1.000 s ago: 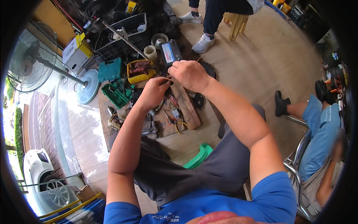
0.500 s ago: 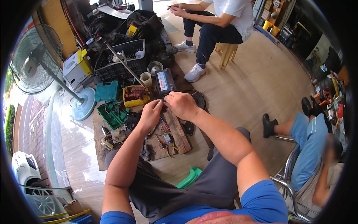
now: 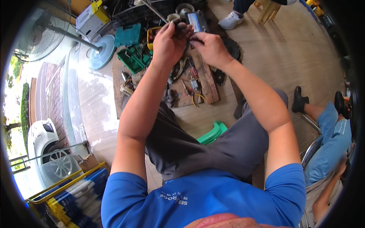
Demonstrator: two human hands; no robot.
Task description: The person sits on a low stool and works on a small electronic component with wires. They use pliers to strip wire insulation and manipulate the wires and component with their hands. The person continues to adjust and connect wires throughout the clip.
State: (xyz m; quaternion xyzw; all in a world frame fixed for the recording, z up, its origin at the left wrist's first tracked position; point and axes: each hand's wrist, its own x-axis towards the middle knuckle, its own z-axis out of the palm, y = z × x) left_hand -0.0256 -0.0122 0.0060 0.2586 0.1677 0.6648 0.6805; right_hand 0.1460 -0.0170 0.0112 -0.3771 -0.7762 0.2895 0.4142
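Over the far end of the work board, my left hand point(image 3: 170, 47) is raised, with its palm turned partly up. Its fingers are curled and blackened, and a small dark thing seems to lie among them, too small to name. Close at its right, my right hand point(image 3: 213, 48) has thumb and forefinger brought together toward the left fingers. What they pinch is hidden. Below the hands a worn wooden plank point(image 3: 207, 81) lies on the board, beside pliers with yellow handles point(image 3: 198, 99) and screwdrivers. A battery point(image 3: 197, 22) stands just beyond the hands.
Left of my arms are an open green tool case point(image 3: 131, 60), a teal case point(image 3: 128, 35) and a standing fan's round base point(image 3: 102, 52). A green stool point(image 3: 213, 133) shows between my knees. One person's shoe point(image 3: 230, 20) is at the back; another person sits at the right.
My view has tilted down, so the board sits higher in the picture. The left hand has turned its palm up, and the two hands have drawn slightly apart.
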